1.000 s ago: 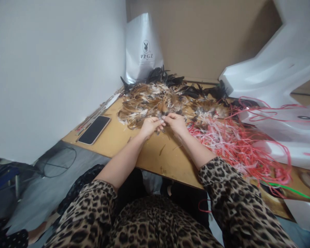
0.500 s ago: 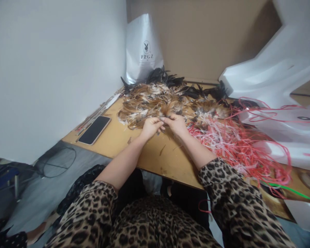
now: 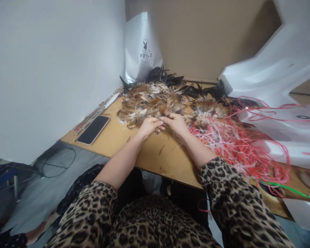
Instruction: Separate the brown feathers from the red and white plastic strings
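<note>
A wide heap of brown, white and black feathers [image 3: 155,98] lies on the far part of a wooden table [image 3: 155,155]. My left hand [image 3: 150,126] and my right hand [image 3: 176,123] meet at the near edge of the heap, fingertips pinched together on a small tuft of feathers [image 3: 160,119]. Both hands rest low over the tabletop. Leopard-print sleeves cover my upper arms.
A black phone [image 3: 93,129] lies at the table's left edge beside thin sticks. A tangle of red and pink strips [image 3: 235,141] spreads to the right. A white PPGZ bag [image 3: 143,46] stands at the back. White foam pieces [image 3: 273,75] crowd the right side.
My hands stay at the same spot by the feather heap, with only small finger shifts. The view has tilted slightly.
</note>
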Action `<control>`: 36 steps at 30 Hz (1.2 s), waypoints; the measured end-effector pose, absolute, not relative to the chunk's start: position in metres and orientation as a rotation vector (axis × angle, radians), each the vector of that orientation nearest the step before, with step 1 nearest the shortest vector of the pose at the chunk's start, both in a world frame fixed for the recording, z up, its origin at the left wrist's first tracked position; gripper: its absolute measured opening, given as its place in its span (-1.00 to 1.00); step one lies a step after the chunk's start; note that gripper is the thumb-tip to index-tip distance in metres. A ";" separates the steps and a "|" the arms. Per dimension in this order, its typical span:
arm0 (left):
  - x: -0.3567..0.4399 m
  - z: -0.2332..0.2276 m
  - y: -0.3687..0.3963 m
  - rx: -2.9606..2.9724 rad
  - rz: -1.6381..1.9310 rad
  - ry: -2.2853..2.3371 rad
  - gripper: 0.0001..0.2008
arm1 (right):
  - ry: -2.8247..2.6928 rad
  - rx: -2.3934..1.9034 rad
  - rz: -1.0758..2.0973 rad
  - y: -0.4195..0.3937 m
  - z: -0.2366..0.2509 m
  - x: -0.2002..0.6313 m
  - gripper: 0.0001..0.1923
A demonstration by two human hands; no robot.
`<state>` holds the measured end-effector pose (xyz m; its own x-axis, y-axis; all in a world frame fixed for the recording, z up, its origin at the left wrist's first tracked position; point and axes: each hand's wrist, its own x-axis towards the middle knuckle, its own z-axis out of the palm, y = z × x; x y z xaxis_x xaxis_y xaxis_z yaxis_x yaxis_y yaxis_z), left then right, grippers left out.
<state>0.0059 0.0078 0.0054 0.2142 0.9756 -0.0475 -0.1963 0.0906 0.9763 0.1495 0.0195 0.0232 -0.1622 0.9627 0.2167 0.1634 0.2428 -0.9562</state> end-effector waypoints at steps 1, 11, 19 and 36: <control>0.005 0.005 0.009 1.030 1.109 0.915 -0.86 | -1.559 -1.073 1.046 0.019 0.025 0.150 -0.64; 0.000 0.010 0.010 0.684 1.130 0.781 -0.87 | -2.178 -1.092 0.192 0.010 0.034 0.154 -0.67; 0.002 0.009 0.009 0.728 1.098 0.808 -0.80 | -2.235 -1.165 0.032 0.011 0.032 0.154 -0.77; 0.003 0.009 0.008 0.972 1.107 0.912 -0.75 | -1.644 -1.112 1.040 0.020 0.036 0.158 -0.69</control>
